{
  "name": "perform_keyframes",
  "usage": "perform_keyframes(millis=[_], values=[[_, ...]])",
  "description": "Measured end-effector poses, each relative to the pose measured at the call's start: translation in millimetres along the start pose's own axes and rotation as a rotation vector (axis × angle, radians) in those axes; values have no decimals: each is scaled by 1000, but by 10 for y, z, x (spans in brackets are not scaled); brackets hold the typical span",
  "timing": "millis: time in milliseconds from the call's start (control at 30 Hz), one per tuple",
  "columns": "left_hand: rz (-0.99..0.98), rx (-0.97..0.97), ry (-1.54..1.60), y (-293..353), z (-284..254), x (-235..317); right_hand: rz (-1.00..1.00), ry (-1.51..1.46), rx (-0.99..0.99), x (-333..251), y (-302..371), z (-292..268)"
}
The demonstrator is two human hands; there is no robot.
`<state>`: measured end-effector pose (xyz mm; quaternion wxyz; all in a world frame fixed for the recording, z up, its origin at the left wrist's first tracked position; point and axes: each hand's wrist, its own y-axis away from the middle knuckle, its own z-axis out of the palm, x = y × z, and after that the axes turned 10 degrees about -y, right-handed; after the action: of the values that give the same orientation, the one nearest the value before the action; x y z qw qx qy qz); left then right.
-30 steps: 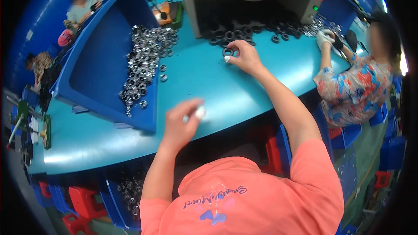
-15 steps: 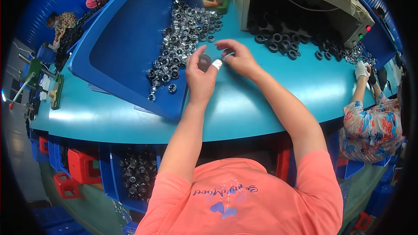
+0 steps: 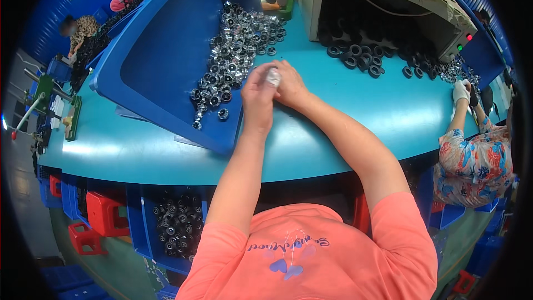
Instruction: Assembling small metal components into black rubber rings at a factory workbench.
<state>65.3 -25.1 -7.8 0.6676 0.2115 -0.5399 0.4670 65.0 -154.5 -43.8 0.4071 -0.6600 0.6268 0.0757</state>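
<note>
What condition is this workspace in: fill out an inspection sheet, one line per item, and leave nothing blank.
Surface: teal tabletop, glossy, reflecting light.
Work pieces: silvery round parts heaped in a large blue bin and beside it; black rings piled at the opening of a beige machine.
Clutter: orange item at the back, unidentifiable.
Hands: left hand and right hand together near the bin; anything held is hidden.
Cables: pale cable across the machine's opening.
Surroundings: co-worker in a floral top at right; red stools at lower left.
</note>
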Motion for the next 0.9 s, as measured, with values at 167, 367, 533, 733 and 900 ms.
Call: perform_keyframes(millis=[167, 367, 533, 733, 900], values=[[-232, -176, 657, -9, -164, 44, 169, -270, -26, -224, 66, -353], [-275, -146, 674, -12, -139, 43, 404, -831, 150, -173, 140, -755], [-272, -134, 621, -13, -134, 24, 314, -1074, 226, -326, 252, -827], [-277, -134, 596, -9, -130, 10, 239, -1114, 170, -403, 322, -858], [-232, -121, 504, -18, -155, -65, 131, -939, 166, -445, 351, -805]])
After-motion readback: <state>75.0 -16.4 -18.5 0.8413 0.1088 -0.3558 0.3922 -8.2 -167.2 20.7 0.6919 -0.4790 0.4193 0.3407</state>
